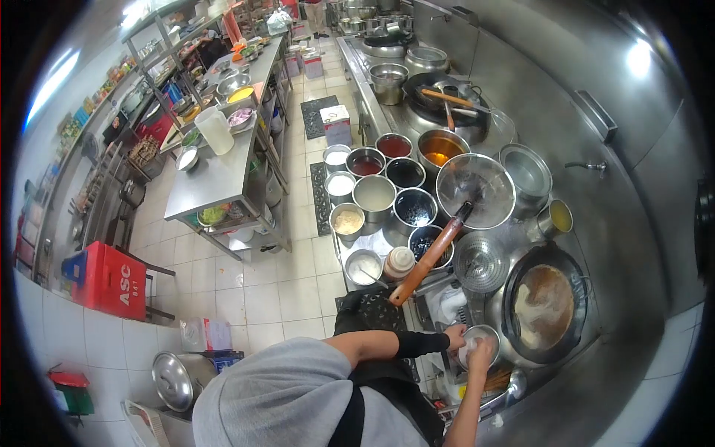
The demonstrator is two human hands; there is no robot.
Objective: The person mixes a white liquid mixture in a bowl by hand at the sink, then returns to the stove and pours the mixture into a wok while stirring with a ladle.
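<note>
My left hand (456, 337), below a black sleeve, is closed at the left rim of a small metal bowl (494, 333). My right hand (481, 353) reaches into the bowl with its fingers bent together; whatever they hold is hidden. Something whitish shows inside the bowl. Right of the bowl, a dark wok (512, 313) holds brown liquid with a pale, foamy patch (532, 313). A perforated metal skimmer (481, 262) lies above my hands. A ladle head (517, 382) rests just below the bowl.
A mesh strainer (477, 191) with a wooden handle (428, 262) lies across pots of sauces and powders. A squeeze bottle (400, 261) stands near the counter edge. To the left are a steel table (216, 179) and a red box (110, 281). A person stands far back.
</note>
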